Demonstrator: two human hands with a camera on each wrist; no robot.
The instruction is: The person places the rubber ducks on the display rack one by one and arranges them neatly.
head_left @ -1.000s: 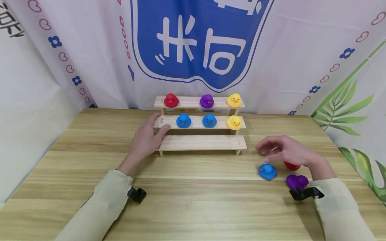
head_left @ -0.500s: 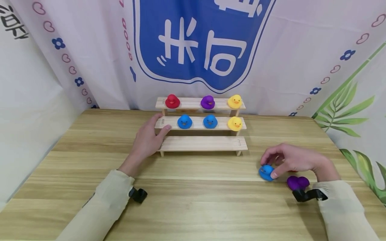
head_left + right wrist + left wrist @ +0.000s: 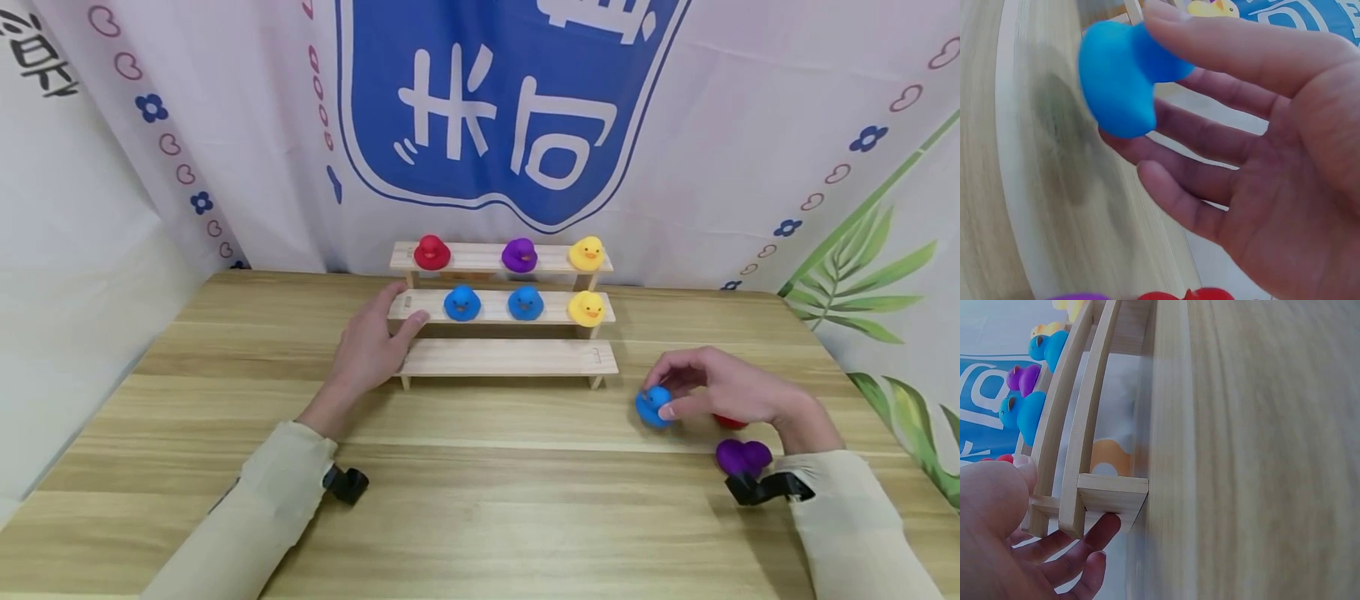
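My right hand [image 3: 723, 387] pinches a blue rubber duck [image 3: 1116, 78] between thumb and fingers. Its shadow in the right wrist view falls apart from it, so the duck is off the table. At the left end of a three-step wooden display rack [image 3: 510, 357], my left hand [image 3: 367, 346] grips the middle step, thumb on top and fingers round the end [image 3: 1054, 550]. Two blue ducks [image 3: 462, 303] and a yellow duck [image 3: 587, 309] sit on that step. The top step bears a red duck [image 3: 432, 252], a purple duck [image 3: 519, 256] and a yellow duck [image 3: 587, 253].
Below my right hand lie a purple duck [image 3: 742, 457] and a red duck [image 3: 730, 422], the red one partly hidden by the hand. Behind the rack hangs a printed white and blue cloth [image 3: 480, 125]. The wooden table [image 3: 480, 517] stretches in front.
My right hand has come down to the blue duck, taken hold of it and raised it slightly, away from me. My left hand keeps its grip on the rack.
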